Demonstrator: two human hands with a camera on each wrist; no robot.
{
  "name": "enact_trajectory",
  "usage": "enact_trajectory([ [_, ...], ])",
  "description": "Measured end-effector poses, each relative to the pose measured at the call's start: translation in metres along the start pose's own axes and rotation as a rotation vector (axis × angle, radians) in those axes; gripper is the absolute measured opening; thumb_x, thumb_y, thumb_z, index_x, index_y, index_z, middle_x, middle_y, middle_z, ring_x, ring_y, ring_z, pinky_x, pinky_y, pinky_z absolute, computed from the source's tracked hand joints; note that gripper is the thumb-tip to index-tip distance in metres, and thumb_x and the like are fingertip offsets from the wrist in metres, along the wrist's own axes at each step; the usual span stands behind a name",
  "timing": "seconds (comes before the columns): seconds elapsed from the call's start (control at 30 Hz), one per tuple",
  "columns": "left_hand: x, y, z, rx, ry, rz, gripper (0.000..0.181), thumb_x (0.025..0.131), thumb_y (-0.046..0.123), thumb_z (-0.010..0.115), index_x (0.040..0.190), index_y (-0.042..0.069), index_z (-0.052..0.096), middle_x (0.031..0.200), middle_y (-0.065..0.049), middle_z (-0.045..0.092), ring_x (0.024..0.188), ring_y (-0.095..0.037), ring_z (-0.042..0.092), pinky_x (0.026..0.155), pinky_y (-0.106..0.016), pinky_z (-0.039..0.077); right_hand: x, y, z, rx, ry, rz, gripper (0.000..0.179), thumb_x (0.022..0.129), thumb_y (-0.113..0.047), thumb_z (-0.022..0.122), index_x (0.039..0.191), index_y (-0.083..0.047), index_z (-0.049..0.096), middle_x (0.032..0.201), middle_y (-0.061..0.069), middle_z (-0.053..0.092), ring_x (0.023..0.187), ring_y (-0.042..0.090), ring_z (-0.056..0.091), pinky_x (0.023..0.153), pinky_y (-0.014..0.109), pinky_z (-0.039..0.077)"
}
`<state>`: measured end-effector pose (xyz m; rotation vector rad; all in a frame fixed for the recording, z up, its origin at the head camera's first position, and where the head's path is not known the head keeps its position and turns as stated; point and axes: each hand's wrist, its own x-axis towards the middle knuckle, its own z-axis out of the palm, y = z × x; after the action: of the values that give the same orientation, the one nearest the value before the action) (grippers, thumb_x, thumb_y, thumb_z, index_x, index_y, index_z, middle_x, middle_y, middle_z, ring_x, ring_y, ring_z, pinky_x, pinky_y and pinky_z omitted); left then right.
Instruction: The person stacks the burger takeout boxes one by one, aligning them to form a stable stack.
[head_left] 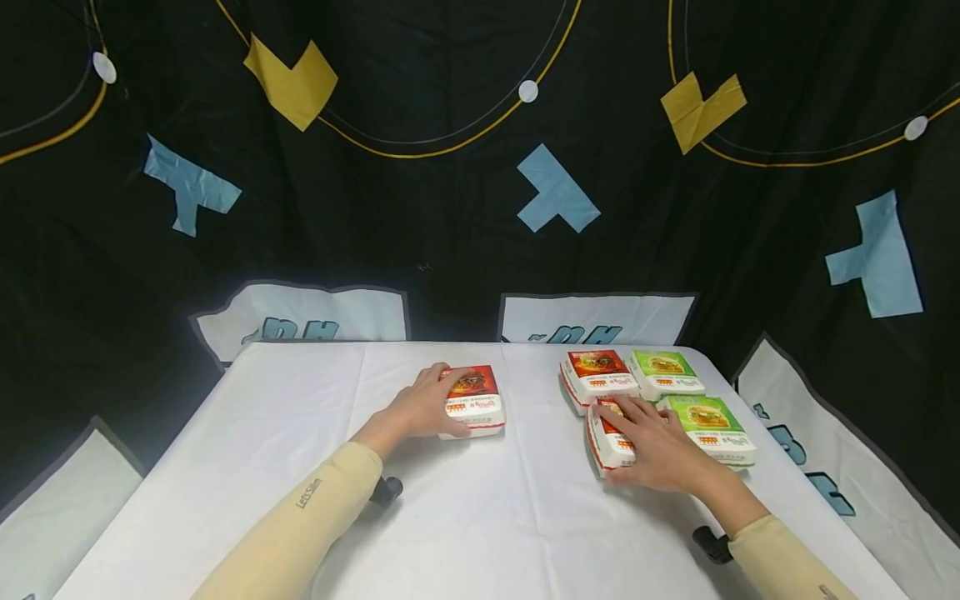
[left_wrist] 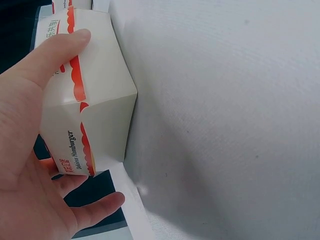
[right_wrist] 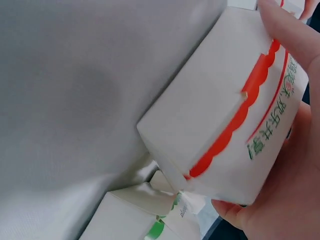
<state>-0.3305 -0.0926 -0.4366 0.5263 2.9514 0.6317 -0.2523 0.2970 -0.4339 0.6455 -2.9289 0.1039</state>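
Observation:
My left hand (head_left: 423,407) grips a red-and-white hamburger box (head_left: 477,407) standing on the white table, left of the other boxes. In the left wrist view the thumb lies on that box's near side (left_wrist: 100,65), while the other fingers are around the far side, partly hidden. Over on the right, my right hand (head_left: 663,450) holds a second red-and-white hamburger box (head_left: 611,446), partly covered by the fingers. A third red-topped box (head_left: 598,367) stands just behind it. Two green-topped hamburger boxes (head_left: 666,367) (head_left: 712,429) form the right-hand column of this close group.
The white cloth-covered table (head_left: 480,517) reaches to a black curtain (head_left: 450,225) at the back, marked with blue and gold tape. White printed sheets (head_left: 600,317) hang behind the table edge. A dark wrist camera (head_left: 712,544) sits under each forearm.

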Motion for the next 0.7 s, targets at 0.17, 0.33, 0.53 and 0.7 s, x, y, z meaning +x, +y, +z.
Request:
enact_trajectory([
  [0.17, 0.0007, 0.0, -0.0004, -0.003, -0.003, -0.008, 0.101, 0.07, 0.053, 0.086, 0.155, 0.035, 0.034, 0.16, -0.012, 0.029, 0.138, -0.03, 0.034, 0.106, -0.061, 0.042, -0.0003, -0.0006, 0.0042, 0.018, -0.004, -0.005, 0.097, 0.075, -0.06, 0.08, 0.156, -0.031, 0.036, 0.162, 0.008, 0.032, 0.146, 0.036, 0.029, 0.103, 0.078, 0.028],
  [0.33, 0.0009, -0.0008, -0.0001, 0.0, -0.006, -0.011, 0.102, 0.07, 0.054, 0.085, 0.155, 0.035, 0.033, 0.16, -0.011, 0.028, 0.138, -0.03, 0.034, 0.105, -0.06, 0.042, -0.0004, -0.0016, 0.0068, 0.037, -0.016, 0.004, 0.093, 0.079, -0.056, 0.077, 0.158, -0.03, 0.034, 0.164, 0.008, 0.028, 0.147, 0.036, 0.025, 0.105, 0.079, 0.025],
  [0.53, 0.0009, -0.0002, -0.001, 0.006, -0.01, -0.013, 0.102, 0.07, 0.055, 0.085, 0.156, 0.034, 0.032, 0.16, -0.011, 0.028, 0.139, -0.03, 0.033, 0.107, -0.06, 0.041, -0.0008, -0.0061, 0.0059, 0.031, -0.034, 0.028, 0.09, 0.083, -0.055, 0.073, 0.159, -0.03, 0.031, 0.166, 0.011, 0.024, 0.149, 0.037, 0.022, 0.106, 0.078, 0.024],
  [0.7, -0.0003, 0.0007, -0.0012, 0.003, -0.013, -0.01, 0.102, 0.07, 0.054, 0.085, 0.156, 0.034, 0.033, 0.16, -0.011, 0.028, 0.139, -0.03, 0.034, 0.106, -0.061, 0.042, -0.0028, -0.0093, 0.0062, 0.021, -0.018, 0.027, 0.091, 0.082, -0.055, 0.073, 0.158, -0.027, 0.033, 0.165, 0.013, 0.026, 0.149, 0.038, 0.023, 0.105, 0.08, 0.024],
])
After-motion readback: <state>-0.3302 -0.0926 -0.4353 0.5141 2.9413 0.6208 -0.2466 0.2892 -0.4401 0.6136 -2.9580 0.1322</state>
